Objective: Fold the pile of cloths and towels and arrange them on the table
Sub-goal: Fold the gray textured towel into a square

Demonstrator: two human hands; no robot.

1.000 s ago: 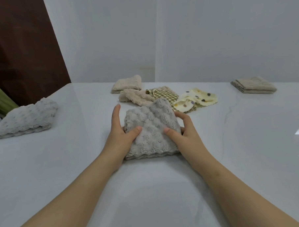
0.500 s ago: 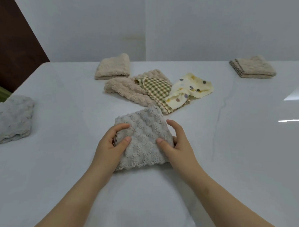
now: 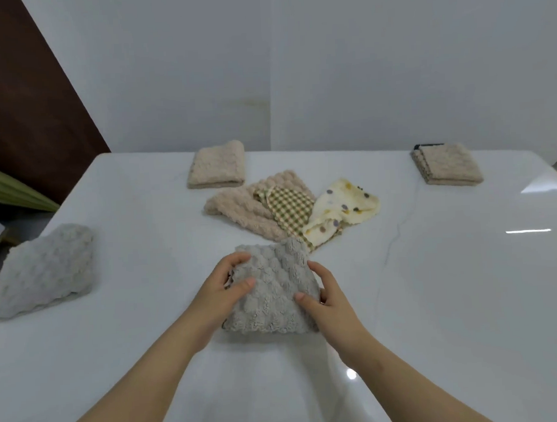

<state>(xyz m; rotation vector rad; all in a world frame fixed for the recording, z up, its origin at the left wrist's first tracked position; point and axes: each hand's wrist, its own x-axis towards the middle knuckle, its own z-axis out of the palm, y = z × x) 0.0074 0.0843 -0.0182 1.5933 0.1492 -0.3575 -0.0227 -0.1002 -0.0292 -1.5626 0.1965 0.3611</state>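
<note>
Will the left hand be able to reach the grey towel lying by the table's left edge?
Probably yes. The left hand is busy now, holding the folded grey towel in front, but only bare table lies between it and the grey towel by the left edge, on that arm's own side.

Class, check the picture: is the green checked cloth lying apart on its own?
No, the green checked cloth lies on the unfolded beige towel and touches the yellow dotted cloth.

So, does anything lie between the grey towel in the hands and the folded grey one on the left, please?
Nothing visible does: only bare white tabletop separates the held grey bobbled towel from the folded grey bobbled towel at left.
</note>
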